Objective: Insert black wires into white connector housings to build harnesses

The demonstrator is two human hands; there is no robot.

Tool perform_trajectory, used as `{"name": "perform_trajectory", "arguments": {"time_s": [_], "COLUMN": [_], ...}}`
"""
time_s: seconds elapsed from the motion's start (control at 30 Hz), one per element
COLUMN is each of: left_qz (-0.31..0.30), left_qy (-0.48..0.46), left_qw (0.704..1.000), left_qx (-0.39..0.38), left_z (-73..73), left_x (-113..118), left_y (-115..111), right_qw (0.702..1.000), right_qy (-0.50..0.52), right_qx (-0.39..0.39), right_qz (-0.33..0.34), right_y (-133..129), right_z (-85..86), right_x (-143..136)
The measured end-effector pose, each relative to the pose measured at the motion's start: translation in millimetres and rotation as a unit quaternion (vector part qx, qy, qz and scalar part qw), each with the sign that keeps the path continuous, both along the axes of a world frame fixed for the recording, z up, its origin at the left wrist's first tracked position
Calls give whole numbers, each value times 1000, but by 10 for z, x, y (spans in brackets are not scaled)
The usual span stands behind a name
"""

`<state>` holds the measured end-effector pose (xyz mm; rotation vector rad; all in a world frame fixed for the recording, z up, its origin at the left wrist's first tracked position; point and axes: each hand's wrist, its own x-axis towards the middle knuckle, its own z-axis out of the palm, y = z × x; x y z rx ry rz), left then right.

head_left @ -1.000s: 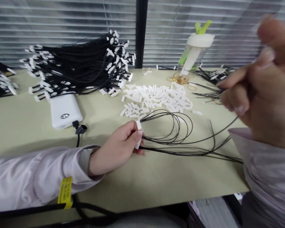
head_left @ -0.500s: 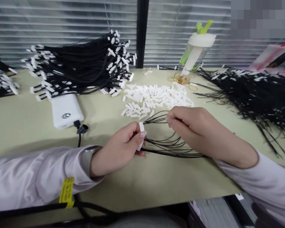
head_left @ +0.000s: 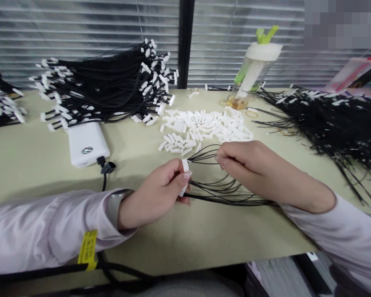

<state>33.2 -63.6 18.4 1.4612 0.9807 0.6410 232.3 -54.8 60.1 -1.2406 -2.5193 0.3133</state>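
My left hand [head_left: 160, 192] pinches a white plastic connector [head_left: 185, 166] between thumb and fingers, holding it roughly upright above the table. Thin black wires [head_left: 216, 185] run from the connector to the right, several low ones passing under my right wrist. Closed in a pinch, my right hand [head_left: 249, 167] grips a few of the upper wires a short way from the connector. Its fingertips hide where those wires end. Just behind both hands lies a pile of loose white connectors [head_left: 204, 126].
A bundle of finished black cables [head_left: 105, 88] rises at the back left, beside a white power bank [head_left: 88, 144] with a plugged-in lead. Loose black wires [head_left: 336, 119] cover the right side. A clear bottle [head_left: 256, 70] stands at the back, near rubber bands [head_left: 251, 113].
Almost nothing differs. My right hand has dipped very slightly, and both hands keep their holds on the connector and wires.
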Motion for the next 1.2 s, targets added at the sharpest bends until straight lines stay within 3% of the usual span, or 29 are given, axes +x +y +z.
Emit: {"name": "perform_trajectory", "arguments": {"time_s": [0.23,0.47,0.63,0.9,1.2], "left_qz": [-3,-8,-6,-13,-40], "left_qy": [-4,-7,-2,12,24], "left_qw": [1000,1000,1000,1000,999], "left_qx": [-1,-5,-9,8,4], "left_z": [-4,-8,-4,9,-1], "left_x": [-5,-3,-1,-2,-11], "left_y": [-7,-18,-11,-15,-29], "right_qw": [1000,998,998,997,999], "right_qy": [0,36,43,67,38], "right_qx": [-10,-41,-46,4,8], "right_qz": [-9,25,0,31,20], "right_y": [6,3,29,-29,-1], "right_z": [6,16,-9,-161,-139], "right_x": [11,12,24,-161,-165]}}
